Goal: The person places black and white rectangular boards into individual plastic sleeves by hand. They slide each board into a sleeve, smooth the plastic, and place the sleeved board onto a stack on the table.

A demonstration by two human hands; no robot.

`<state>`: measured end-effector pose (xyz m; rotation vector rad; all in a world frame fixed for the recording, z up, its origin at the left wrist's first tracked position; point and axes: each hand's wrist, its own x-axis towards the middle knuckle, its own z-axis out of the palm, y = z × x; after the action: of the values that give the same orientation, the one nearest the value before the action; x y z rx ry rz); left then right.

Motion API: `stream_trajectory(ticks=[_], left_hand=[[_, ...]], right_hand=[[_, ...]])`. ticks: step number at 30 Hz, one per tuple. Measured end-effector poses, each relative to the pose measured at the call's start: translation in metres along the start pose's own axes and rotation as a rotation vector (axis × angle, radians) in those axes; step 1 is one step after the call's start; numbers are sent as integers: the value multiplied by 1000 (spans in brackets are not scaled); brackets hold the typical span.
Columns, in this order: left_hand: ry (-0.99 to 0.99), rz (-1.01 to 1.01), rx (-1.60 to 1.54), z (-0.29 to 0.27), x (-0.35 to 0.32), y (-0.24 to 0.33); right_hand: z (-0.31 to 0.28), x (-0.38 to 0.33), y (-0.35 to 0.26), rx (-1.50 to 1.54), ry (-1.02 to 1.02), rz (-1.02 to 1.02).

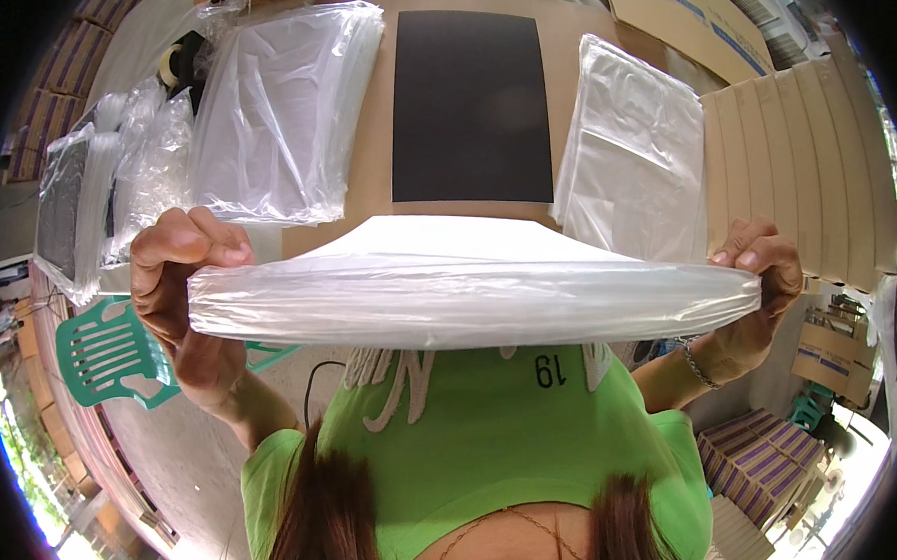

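A clear plastic bag is stretched wide in front of my chest, pulled taut from side to side. My left hand is closed on its left end, fingers curled behind and over the edge. At the other end my right hand grips the opposite edge, thumb and fingers pinched together. Behind the bag a white sheet shows as a bright band; whether it is inside the bag, I cannot tell. Farther off, a black rectangular sheet lies flat on the brown table surface.
Stacked clear plastic bags lie left of the black sheet, and more folded bags lie right. Wrapped packs stand at far left. A row of cardboard pieces lines the right side. A green plastic chair stands at lower left.
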<state>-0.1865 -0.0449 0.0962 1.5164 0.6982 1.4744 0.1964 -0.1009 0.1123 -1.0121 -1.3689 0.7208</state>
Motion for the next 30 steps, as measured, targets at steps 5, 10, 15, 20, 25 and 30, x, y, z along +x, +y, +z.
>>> stream_trajectory(ticks=[5, 10, 15, 20, 25, 30], left_hand=[[27, -160, -402, -3, -11, 4], [157, -514, -720, 0, -20, 13], [55, -810, -800, -12, -19, 6], [101, -1014, -655, -10, -22, -15], [-48, -873, -786, -13, -33, -20], [-202, -684, -764, -6, -31, -34]], right_hand=[[2, -1, -1, 230, -96, -30], [7, -4, 17, 614, -116, 134], [14, -19, 39, 953, -145, 383], [12, -29, 48, 837, -116, 834], [9, -45, 62, 1258, -185, 651], [20, -32, 25, 1332, -154, 538]])
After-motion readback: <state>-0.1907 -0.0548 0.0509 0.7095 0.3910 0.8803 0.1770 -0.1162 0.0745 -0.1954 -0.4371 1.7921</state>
